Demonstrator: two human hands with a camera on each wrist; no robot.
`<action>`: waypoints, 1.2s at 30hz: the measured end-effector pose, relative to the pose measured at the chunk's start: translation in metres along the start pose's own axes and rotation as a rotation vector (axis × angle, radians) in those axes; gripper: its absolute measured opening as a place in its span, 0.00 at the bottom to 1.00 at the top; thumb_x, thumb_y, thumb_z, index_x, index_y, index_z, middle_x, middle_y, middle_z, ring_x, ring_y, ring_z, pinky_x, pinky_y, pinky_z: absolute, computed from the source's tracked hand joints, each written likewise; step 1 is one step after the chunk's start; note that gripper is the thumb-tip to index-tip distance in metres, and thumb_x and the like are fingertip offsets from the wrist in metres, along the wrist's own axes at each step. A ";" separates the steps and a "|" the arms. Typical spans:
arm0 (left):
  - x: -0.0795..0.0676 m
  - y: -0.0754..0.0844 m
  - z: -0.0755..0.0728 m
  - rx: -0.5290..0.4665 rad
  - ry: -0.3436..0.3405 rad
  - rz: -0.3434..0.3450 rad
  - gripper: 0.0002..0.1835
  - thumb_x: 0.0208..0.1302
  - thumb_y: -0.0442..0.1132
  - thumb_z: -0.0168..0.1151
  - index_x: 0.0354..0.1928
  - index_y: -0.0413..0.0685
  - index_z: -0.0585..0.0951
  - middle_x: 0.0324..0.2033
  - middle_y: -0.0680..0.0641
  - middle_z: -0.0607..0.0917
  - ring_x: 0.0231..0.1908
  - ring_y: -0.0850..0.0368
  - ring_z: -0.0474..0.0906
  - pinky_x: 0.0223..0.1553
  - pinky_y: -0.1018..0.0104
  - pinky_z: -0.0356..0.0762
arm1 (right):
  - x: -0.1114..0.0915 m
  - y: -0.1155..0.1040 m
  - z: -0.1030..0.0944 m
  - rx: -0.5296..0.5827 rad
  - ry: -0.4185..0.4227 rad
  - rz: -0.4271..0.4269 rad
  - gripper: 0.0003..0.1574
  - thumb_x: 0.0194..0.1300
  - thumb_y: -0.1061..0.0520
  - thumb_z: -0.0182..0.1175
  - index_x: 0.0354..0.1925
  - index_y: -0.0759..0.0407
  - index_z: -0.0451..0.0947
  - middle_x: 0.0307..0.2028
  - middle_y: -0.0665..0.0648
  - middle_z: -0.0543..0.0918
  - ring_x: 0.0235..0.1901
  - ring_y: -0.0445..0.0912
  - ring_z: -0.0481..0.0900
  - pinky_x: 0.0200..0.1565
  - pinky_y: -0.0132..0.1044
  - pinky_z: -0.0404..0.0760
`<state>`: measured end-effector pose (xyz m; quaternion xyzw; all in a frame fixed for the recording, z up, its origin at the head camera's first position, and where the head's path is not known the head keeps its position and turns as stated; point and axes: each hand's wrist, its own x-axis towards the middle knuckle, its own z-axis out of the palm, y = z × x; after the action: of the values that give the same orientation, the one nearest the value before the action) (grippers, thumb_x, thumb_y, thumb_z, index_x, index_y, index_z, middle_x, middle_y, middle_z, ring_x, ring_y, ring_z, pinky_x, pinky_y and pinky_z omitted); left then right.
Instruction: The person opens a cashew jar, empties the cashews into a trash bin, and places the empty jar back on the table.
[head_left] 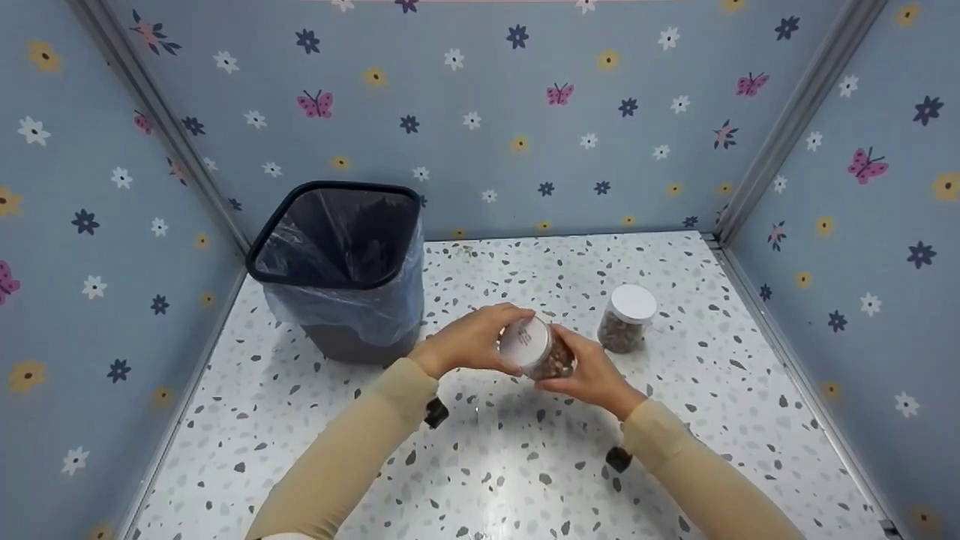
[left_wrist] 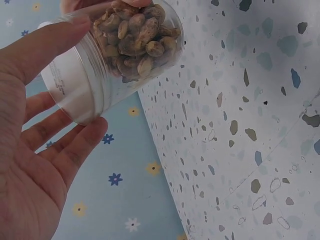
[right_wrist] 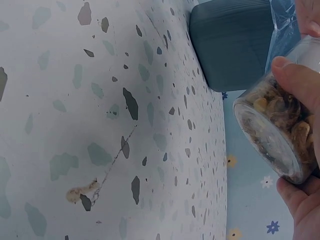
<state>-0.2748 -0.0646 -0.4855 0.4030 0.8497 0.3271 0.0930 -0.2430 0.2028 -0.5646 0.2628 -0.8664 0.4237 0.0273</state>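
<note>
A clear plastic jar of nuts with a white lid is held tilted above the table, its lid toward the left. My left hand grips the lid, thumb on one side and fingers on the other. Around the jar's clear body curls my right hand; the right wrist view shows its thumb and fingers on the wall near the base. The lid appears to be on the jar. A second jar with a white lid and brownish contents stands upright behind my right hand, touched by neither hand.
A dark bin lined with a thin bluish bag stands at the back left, near my left hand. Flower-patterned panels wall the speckled table at the back and both sides.
</note>
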 end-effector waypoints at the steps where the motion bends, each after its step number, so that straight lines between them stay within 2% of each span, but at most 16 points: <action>1: 0.000 0.000 0.001 -0.003 0.008 -0.007 0.49 0.56 0.41 0.86 0.79 0.40 0.72 0.70 0.41 0.82 0.66 0.46 0.80 0.65 0.47 0.84 | 0.000 0.001 0.000 -0.002 0.002 -0.002 0.60 0.53 0.52 0.87 0.77 0.63 0.70 0.69 0.61 0.83 0.66 0.55 0.83 0.69 0.57 0.82; 6: 0.002 0.001 0.003 -0.008 0.038 -0.069 0.50 0.56 0.47 0.87 0.78 0.41 0.74 0.66 0.42 0.84 0.61 0.48 0.83 0.60 0.52 0.86 | 0.000 0.002 0.000 -0.008 0.012 -0.011 0.60 0.52 0.53 0.88 0.77 0.62 0.71 0.69 0.61 0.83 0.67 0.56 0.83 0.69 0.57 0.82; 14: 0.002 0.002 0.009 0.001 0.082 -0.144 0.49 0.56 0.53 0.86 0.75 0.39 0.76 0.67 0.41 0.84 0.62 0.48 0.83 0.60 0.54 0.86 | 0.000 0.002 0.002 -0.001 0.022 0.003 0.60 0.51 0.57 0.88 0.77 0.63 0.71 0.69 0.63 0.83 0.67 0.57 0.83 0.71 0.57 0.80; 21: 0.003 0.004 0.015 0.009 0.129 -0.202 0.44 0.55 0.59 0.85 0.69 0.43 0.82 0.57 0.47 0.88 0.52 0.54 0.84 0.52 0.58 0.87 | 0.000 0.004 0.002 -0.001 0.023 0.011 0.60 0.51 0.55 0.88 0.77 0.64 0.71 0.69 0.63 0.82 0.67 0.58 0.83 0.71 0.57 0.80; 26: 0.003 0.005 0.015 0.023 0.140 -0.203 0.45 0.54 0.62 0.84 0.68 0.44 0.82 0.57 0.47 0.89 0.52 0.54 0.84 0.52 0.58 0.87 | 0.000 0.002 0.001 -0.006 0.026 0.027 0.62 0.50 0.54 0.88 0.77 0.64 0.70 0.70 0.64 0.82 0.67 0.58 0.83 0.71 0.57 0.79; 29: 0.002 0.005 0.012 0.023 0.124 -0.202 0.49 0.52 0.64 0.85 0.71 0.45 0.79 0.61 0.47 0.87 0.55 0.52 0.84 0.55 0.56 0.86 | 0.000 0.001 0.001 -0.004 0.028 0.025 0.62 0.50 0.54 0.88 0.77 0.63 0.71 0.69 0.63 0.83 0.67 0.58 0.83 0.71 0.57 0.80; 33: 0.001 0.004 0.007 0.034 0.066 -0.157 0.58 0.49 0.63 0.87 0.79 0.47 0.71 0.72 0.46 0.80 0.65 0.51 0.80 0.64 0.53 0.83 | 0.000 -0.001 0.000 -0.006 0.024 0.004 0.61 0.52 0.52 0.88 0.77 0.64 0.71 0.68 0.62 0.84 0.66 0.57 0.83 0.70 0.58 0.81; 36: 0.000 0.002 0.003 0.041 0.008 -0.104 0.61 0.50 0.59 0.88 0.83 0.49 0.67 0.76 0.47 0.74 0.69 0.51 0.77 0.67 0.53 0.81 | 0.000 -0.001 0.001 -0.011 0.019 -0.005 0.61 0.53 0.51 0.88 0.77 0.65 0.70 0.68 0.63 0.84 0.67 0.56 0.83 0.69 0.58 0.81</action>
<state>-0.2721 -0.0615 -0.4866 0.3588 0.8764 0.3059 0.0983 -0.2420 0.2018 -0.5640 0.2607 -0.8677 0.4215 0.0378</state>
